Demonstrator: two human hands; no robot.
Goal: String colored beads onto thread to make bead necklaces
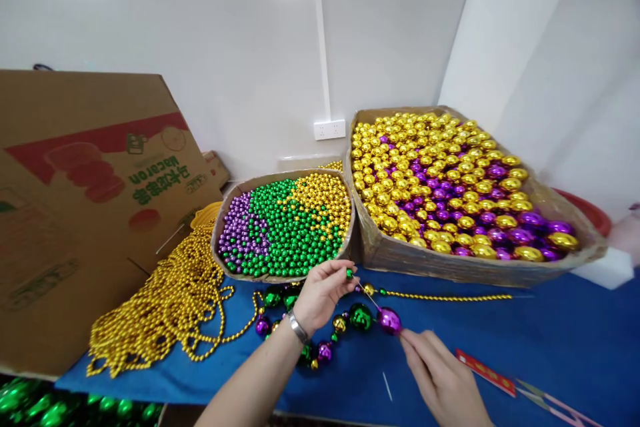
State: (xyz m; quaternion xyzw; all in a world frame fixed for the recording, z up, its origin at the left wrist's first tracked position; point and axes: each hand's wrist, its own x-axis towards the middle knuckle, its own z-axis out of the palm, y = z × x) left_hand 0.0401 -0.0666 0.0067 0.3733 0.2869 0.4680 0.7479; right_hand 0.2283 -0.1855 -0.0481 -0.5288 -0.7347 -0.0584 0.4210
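Note:
My left hand (pixel 320 297), with a metal bracelet at the wrist, pinches a small green bead (pixel 349 273) at the upper tip of a thin needle (pixel 367 293). The needle slants down to a large shiny purple bead (pixel 389 320). At that bead's lower right end, my right hand (pixel 445 377) has thumb and finger closed, seemingly on the needle's other end; the exact grip is partly hidden. Under and beside my left hand lies a strand of mixed beads, including a large green bead (pixel 361 317) and a purple one (pixel 325 351).
A box of small purple, green and gold beads (pixel 216 240) stands ahead. Right of it is a larger carton of gold and purple beads (pixel 400 250). Gold bead strings (pixel 160 300) pile up left, by a cardboard box (pixel 75 227). Scissors (pixel 555 407) lie right on the blue cloth (pixel 360 393).

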